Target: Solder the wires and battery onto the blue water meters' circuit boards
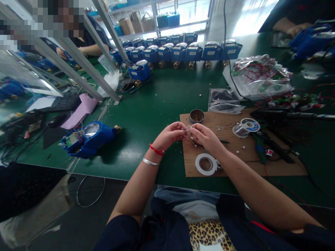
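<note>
My left hand [172, 135] and my right hand [205, 136] meet over the left part of a cardboard sheet [190, 164]. Pinched between the fingertips of both is a small, pale, wiry-looking bit [188, 130], too small to name. Just beyond the fingers stands a round tin [196, 116] with brownish contents. A roll of white tape [206, 164] lies on the cardboard, nearer to me than my right hand. To the right is a spool of solder wire [246, 127], with green-handled pliers [259, 148] beside it.
A blue meter [90, 138] with its wiring exposed lies at the left, while rows of blue meters [178, 52] line the back. Behind the cardboard are a plastic bag [225, 101] and bundled red wires [264, 71]. Metal posts [104, 48] rise at left. Other people's hands [298, 29] work across the table.
</note>
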Available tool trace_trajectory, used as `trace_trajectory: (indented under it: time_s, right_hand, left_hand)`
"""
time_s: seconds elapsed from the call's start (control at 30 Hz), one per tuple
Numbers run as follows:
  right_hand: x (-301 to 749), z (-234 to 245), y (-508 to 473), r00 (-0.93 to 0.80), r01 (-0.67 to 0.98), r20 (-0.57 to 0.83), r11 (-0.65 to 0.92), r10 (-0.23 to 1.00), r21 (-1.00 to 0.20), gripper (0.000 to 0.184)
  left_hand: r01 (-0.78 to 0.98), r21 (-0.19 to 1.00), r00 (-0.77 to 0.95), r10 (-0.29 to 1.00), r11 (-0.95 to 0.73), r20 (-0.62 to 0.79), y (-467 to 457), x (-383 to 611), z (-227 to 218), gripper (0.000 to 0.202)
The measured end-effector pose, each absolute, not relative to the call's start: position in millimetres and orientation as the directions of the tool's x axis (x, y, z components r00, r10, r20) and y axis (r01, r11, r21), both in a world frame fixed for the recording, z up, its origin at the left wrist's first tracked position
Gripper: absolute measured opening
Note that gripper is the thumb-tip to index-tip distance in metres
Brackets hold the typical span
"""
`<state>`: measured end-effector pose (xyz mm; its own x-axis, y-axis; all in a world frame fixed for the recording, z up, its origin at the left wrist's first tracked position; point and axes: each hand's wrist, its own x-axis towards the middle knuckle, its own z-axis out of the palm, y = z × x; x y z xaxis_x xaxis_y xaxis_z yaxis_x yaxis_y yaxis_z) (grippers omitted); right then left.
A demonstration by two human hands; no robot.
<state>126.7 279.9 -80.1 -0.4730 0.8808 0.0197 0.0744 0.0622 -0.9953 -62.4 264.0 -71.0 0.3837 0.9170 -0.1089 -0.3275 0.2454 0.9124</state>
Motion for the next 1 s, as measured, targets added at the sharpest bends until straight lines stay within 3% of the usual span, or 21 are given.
trace_trajectory:
  time_s: [0.13,0.27,0.53,0.63,0.8,1.0]
  right_hand:
    - [125.7,-79.9,280.6,-0.511,-0.001,-0.044,-0.052,0.858,-0.999,0.032]
    - [126.0,-77.2,279.5,-0.526,-0.013,-0.044,-0.06,0.849,-0.998,0.032]
    - [127.6,-70.6,274.7,-0.436,0.169,0.155,0.249,0.886,-0.954,0.023]
    - [128.1,-69.3,273.8,-0.445,0.199,0.185,0.298,0.876,-0.934,0.022]
    - [127.9,-74.7,276.2,-0.464,0.024,0.045,0.064,0.885,-0.998,0.024]
    - [124.5,-75.3,279.2,-0.487,-0.168,-0.086,-0.19,0.869,-0.967,0.026]
  left_hand:
    - [-0.318,0.926,0.373,0.925,0.202,-0.074,264.6,-62.6,-73.4,0.025]
    - [-0.295,0.941,0.362,0.931,0.168,-0.052,264.5,-62.2,-73.2,0.025]
    - [-0.299,0.927,0.358,0.927,0.227,-0.112,265.7,-62.9,-73.4,0.028]
    - [-0.289,0.919,0.368,0.917,0.27,-0.154,265.6,-63.4,-72.9,0.028]
    - [-0.291,0.922,0.383,0.914,0.254,-0.131,264.5,-64.2,-70.1,0.025]
    - [-0.28,0.936,0.394,0.915,0.213,-0.09,264.2,-62.6,-70.1,0.024]
